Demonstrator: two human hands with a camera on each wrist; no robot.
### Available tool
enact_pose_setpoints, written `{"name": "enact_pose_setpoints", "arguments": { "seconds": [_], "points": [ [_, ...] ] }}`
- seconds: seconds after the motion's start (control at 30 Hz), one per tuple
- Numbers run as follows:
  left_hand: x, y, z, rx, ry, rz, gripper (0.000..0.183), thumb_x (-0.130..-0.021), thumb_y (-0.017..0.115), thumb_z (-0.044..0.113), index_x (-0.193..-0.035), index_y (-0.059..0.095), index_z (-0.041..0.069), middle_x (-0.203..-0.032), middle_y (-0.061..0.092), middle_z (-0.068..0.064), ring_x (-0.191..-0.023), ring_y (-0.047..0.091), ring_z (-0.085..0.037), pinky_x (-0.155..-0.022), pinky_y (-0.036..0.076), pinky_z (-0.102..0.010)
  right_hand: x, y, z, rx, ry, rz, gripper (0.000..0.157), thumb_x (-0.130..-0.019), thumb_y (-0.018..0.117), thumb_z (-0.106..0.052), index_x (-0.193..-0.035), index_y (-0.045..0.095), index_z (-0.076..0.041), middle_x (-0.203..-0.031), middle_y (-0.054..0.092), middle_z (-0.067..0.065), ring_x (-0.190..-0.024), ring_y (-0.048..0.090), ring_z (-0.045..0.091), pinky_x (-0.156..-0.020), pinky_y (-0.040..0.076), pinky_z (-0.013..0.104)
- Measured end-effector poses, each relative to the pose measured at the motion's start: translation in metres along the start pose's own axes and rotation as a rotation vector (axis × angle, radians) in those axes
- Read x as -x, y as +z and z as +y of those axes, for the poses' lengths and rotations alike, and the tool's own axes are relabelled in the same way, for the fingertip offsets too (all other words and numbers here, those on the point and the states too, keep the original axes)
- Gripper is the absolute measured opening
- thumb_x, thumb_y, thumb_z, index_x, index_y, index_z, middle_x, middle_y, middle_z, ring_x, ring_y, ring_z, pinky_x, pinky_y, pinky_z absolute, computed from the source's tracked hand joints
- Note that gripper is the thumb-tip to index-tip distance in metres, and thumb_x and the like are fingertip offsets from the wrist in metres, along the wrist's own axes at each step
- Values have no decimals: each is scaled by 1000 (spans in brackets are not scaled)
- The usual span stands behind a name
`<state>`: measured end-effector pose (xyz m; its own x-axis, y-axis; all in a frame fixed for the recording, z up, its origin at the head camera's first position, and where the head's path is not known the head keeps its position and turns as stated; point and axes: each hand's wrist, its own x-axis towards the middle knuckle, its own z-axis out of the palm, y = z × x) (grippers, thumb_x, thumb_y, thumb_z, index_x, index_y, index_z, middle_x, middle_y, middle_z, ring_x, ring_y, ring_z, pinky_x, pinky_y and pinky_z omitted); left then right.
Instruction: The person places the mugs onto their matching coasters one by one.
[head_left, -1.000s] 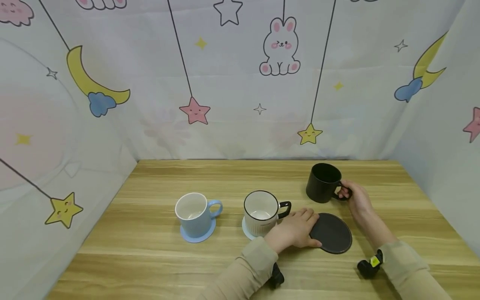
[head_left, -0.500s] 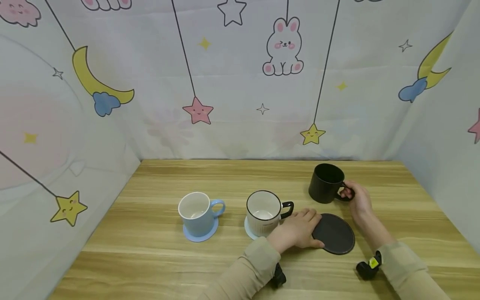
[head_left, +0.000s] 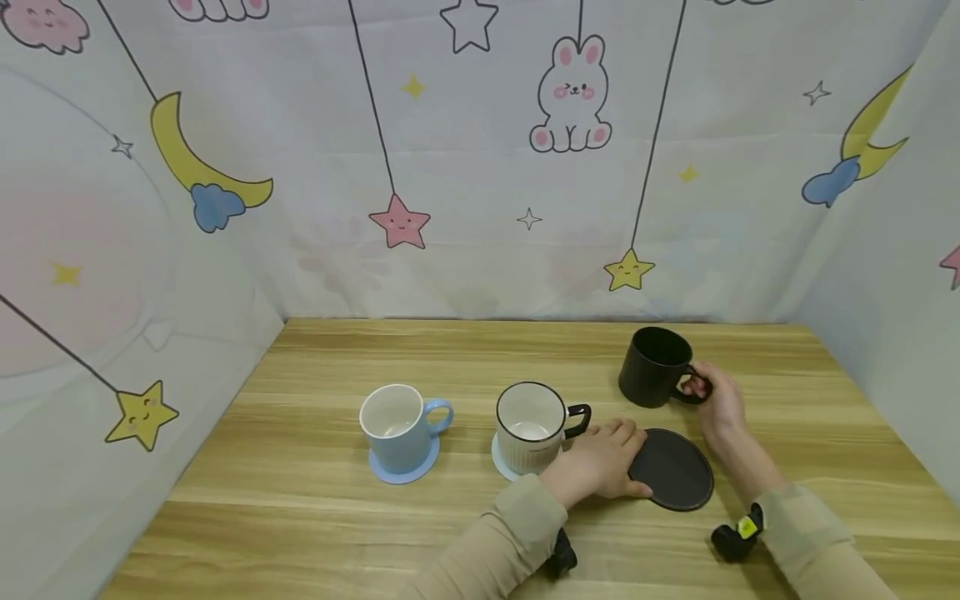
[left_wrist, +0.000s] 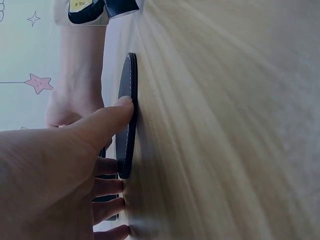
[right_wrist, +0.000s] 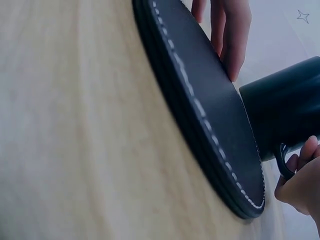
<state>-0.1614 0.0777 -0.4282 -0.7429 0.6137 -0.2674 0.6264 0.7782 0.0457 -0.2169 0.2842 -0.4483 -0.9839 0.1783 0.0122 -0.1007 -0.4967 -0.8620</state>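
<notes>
My right hand (head_left: 722, 406) grips the handle of a black mug (head_left: 655, 367), which stands upright toward the back right of the table. In front of the mug lies a round black coaster (head_left: 672, 471) with white stitching along its edge, seen close in the right wrist view. My left hand (head_left: 602, 463) rests at the coaster's left side, fingers extended. In the left wrist view the thumb (left_wrist: 117, 116) touches the coaster's edge while the fingertips reach down toward the wood. Nothing shows inside the black mug.
Left of my left hand, a white ribbed mug (head_left: 528, 429) with a black rim sits on a pale blue coaster (head_left: 501, 465). Further left, a light blue mug (head_left: 399, 433) stands on a blue coaster (head_left: 405, 475). A printed curtain (head_left: 465, 275) rises behind the wooden table (head_left: 330, 533).
The head view has shifted slightly, so everything sits a little further right in it. Both hands, the black mug and the black coaster keep their places relative to each other.
</notes>
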Motion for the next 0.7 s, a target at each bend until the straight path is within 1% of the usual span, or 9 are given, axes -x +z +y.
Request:
{"name": "enact_pose_setpoints", "arguments": {
  "seconds": [0.23,0.53,0.7],
  "points": [
    [1,-1,3,-17,-8,-2,82,-102,59,68,-168,34,28,-174,29,12,-159,26,-6,-123,32,-27,3,1,-1,-16,-9,0,48,-110,40,4,-67,59,-9,-61,45,-1,-60,40,12,-65,44,22],
    [0,-1,3,-29,-8,2,81,-102,59,68,-168,35,27,-173,31,12,-159,27,-7,-123,33,-27,6,6,-5,23,-20,-25,48,-111,37,1,-67,53,-11,-61,42,-2,-61,42,12,-69,43,23],
    [0,-2,3,-34,-7,0,81,-102,58,68,-168,35,27,-173,31,12,-159,28,-7,-123,33,-28,9,9,-8,24,-31,-49,49,-112,36,1,-67,52,-11,-61,41,-2,-61,43,12,-70,44,23]
  ]
}}
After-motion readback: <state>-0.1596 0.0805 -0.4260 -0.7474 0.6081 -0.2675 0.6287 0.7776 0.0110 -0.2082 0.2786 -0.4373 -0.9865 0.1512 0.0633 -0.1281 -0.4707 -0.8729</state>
